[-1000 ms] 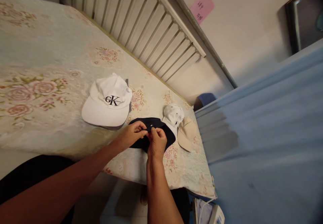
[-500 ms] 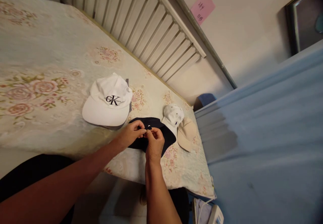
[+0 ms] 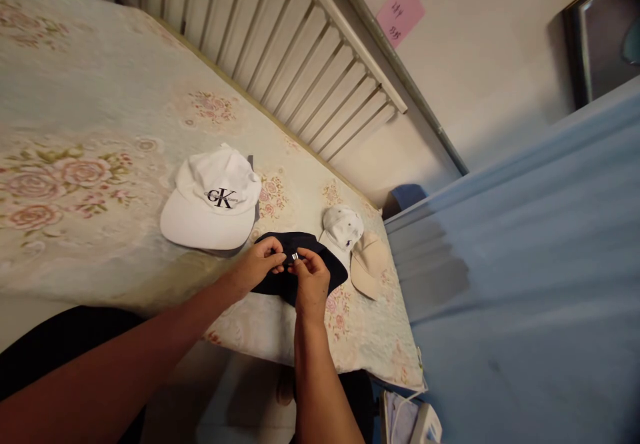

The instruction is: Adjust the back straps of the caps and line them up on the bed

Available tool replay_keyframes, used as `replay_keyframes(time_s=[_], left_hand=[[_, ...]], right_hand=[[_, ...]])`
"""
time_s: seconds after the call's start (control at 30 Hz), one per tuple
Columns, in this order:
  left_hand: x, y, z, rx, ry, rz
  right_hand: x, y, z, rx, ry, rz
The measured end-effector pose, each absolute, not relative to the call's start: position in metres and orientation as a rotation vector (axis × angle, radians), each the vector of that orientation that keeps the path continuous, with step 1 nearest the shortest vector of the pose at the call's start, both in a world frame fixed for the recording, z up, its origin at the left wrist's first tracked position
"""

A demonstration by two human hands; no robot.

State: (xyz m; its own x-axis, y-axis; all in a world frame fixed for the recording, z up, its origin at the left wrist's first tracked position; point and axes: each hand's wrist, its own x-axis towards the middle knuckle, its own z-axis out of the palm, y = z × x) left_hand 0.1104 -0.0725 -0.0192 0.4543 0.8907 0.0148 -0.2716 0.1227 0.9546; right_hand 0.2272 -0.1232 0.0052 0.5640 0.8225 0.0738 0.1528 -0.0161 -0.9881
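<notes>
A dark navy or black cap lies on the flowered cloth, its brim pointing right. My left hand pinches its strap from the left, thumb and forefinger closed. On the other side my right hand grips a small silver metal buckle on the strap between thumb and fingertips. Left of both hands sits a white cap with black letters on its front. Beyond the dark cap, to the right, rest a smaller-looking white cap and a beige cap, close together.
The flowered cloth covers the bed or table, bordered at the back by a slatted rail. A blue curtain hangs on the right. A pink note is stuck to the wall. A white device with a cable stands at lower right.
My right hand has shifted slightly right, away from my left, and the silver buckle now shows more plainly between them. The caps lie as before.
</notes>
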Motion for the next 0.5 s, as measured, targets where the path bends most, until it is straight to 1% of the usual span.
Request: replay_keyframes(time_s=[0.23,0.5], left_hand=[[0.1126,-0.0715,-0.0209,1.104,0.633,0.978],[0.1129,-0.071,-0.0236,1.147,0.626,0.964]], right_hand=[[0.2255,-0.1254,0.0105,-1.599,-0.903,0.633],[0.2243,-0.1212,0.0025,-1.409,-0.685,0.707]])
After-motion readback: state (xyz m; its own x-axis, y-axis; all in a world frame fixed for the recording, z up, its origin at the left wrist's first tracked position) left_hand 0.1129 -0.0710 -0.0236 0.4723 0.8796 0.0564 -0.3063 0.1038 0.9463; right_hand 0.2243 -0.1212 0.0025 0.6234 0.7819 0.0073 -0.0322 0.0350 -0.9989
